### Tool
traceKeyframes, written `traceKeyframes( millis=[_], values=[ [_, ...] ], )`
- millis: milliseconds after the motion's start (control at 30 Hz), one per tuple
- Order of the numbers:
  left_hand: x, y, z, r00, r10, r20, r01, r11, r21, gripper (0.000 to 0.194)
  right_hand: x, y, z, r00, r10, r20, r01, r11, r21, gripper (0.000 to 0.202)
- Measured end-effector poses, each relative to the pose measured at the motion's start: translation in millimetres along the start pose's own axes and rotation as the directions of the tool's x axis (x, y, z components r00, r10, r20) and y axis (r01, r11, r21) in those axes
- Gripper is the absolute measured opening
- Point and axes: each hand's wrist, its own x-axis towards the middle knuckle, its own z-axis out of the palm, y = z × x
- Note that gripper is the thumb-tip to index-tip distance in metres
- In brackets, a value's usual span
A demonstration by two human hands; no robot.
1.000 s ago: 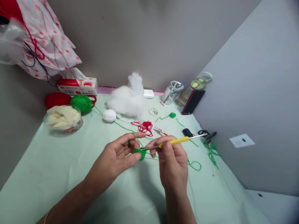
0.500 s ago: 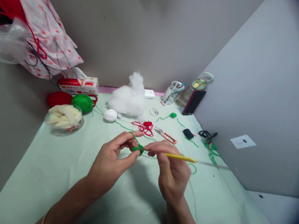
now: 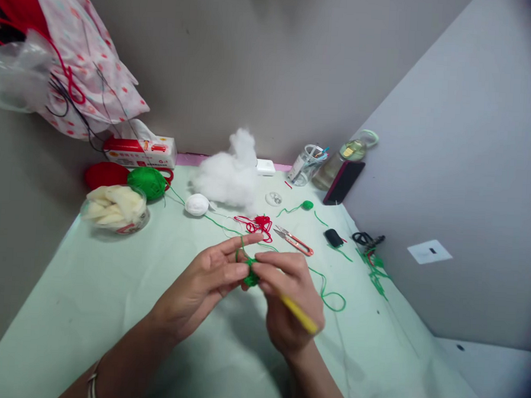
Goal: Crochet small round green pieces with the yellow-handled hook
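A small green crocheted piece (image 3: 251,273) is pinched between the thumb and fingers of my left hand (image 3: 208,276), whose index finger is stretched out with green yarn over it. My right hand (image 3: 289,295) grips a crochet hook with a yellow handle (image 3: 301,315), its tip at the green piece and hidden by the fingers. Green yarn (image 3: 331,300) trails in a loop to the right. Just beyond the hands lie a red yarn tangle (image 3: 260,224) and orange thread snips (image 3: 295,241).
White stuffing (image 3: 226,176) and a white yarn ball (image 3: 197,205) stand behind my hands. At the left are a plastic tub (image 3: 116,209), a green yarn ball (image 3: 146,183) and a tissue box (image 3: 140,151). A pen jar (image 3: 307,165), bottle (image 3: 342,158) and phone (image 3: 344,183) stand back right.
My right hand has moved left and closer to the green piece, and the hook's handle now slants down toward me. The green piece has shifted slightly right and turned.
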Motion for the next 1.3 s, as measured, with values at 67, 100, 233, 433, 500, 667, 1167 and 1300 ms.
traceKeyframes(
  millis=[67, 100, 233, 433, 500, 667, 1167, 1300],
  values=[
    [0.3, 3.0, -2.8, 1.0, 0.001, -0.001, -0.001, 1.0, -0.002, 0.047, 5.6, -1.6, -1.8, 0.982, 0.182, -0.053, -0.164, 0.955, 0.246, 0.024],
    [0.1, 4.1, -3.5, 1.0, 0.022, -0.015, -0.021, 1.0, 0.021, 0.045, 8.3, -1.9, -2.0, 0.964, 0.262, -0.048, -0.229, 0.906, 0.356, 0.023],
    [-0.9, 1.2, -1.6, 0.993, 0.11, -0.052, -0.1, 0.982, 0.158, 0.04, 11.7, -0.8, 1.7, 0.899, 0.434, 0.059, -0.394, 0.742, 0.542, 0.017],
    [-1.5, -5.9, 4.6, 0.988, 0.149, -0.045, -0.14, 0.978, 0.153, 0.046, 7.4, -0.1, 4.2, 0.873, 0.479, 0.096, -0.444, 0.696, 0.564, 0.016],
    [-2.1, -3.4, 4.2, 0.993, 0.12, -0.021, -0.116, 0.983, 0.143, 0.047, 9.4, 1.0, 2.5, 0.852, 0.51, 0.117, -0.466, 0.637, 0.614, 0.016],
    [-1.9, 3.1, 0.5, 0.996, 0.03, 0.08, -0.036, 0.997, 0.074, 0.048, 19.6, 4.9, -2.5, 0.793, 0.592, 0.147, -0.526, 0.542, 0.656, 0.022],
    [-3.0, -0.9, 3.6, 0.99, 0.135, 0.043, -0.142, 0.951, 0.276, 0.029, 10.4, 6.8, -1.1, 0.851, 0.519, 0.086, -0.478, 0.694, 0.538, 0.017],
    [-2.7, -0.6, -0.3, 0.994, 0.109, 0.003, -0.105, 0.954, 0.28, 0.036, 12.9, 8.4, -0.9, 0.807, 0.575, 0.135, -0.525, 0.594, 0.609, 0.02]
  ],
)
